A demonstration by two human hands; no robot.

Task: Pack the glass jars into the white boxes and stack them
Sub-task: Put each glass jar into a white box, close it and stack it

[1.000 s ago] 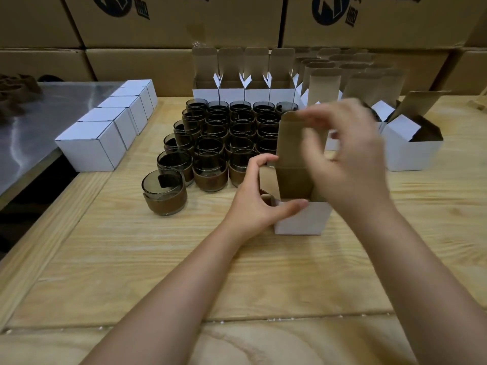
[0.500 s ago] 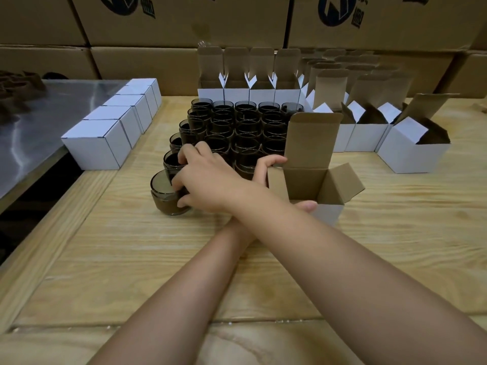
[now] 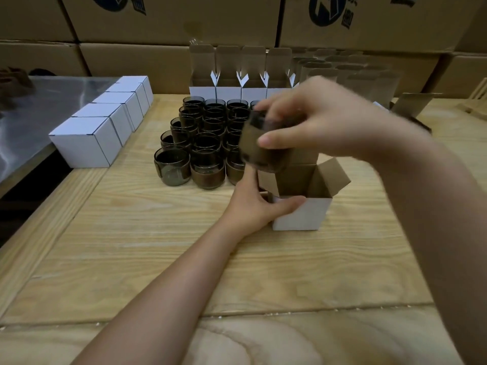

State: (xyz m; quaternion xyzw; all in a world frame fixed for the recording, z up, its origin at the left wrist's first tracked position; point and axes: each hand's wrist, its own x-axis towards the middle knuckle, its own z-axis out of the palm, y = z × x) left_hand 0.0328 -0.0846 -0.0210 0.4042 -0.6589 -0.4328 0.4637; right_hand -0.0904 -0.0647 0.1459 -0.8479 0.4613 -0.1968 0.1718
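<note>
One jar, gripped by the right hand, hangs over the open box's left edge, which the left hand pinches.

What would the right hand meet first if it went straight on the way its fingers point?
Probably the cluster of dark glass jars, if it is low enough; height is unclear. The right hand holds a brown-banded dark glass jar above the open white cardboard box.

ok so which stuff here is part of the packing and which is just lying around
Job: glass jar in right hand, open white box in left hand, waiting jars, closed white boxes, empty open boxes behind.
Lying about: brown cartons, metal worktop.
</note>
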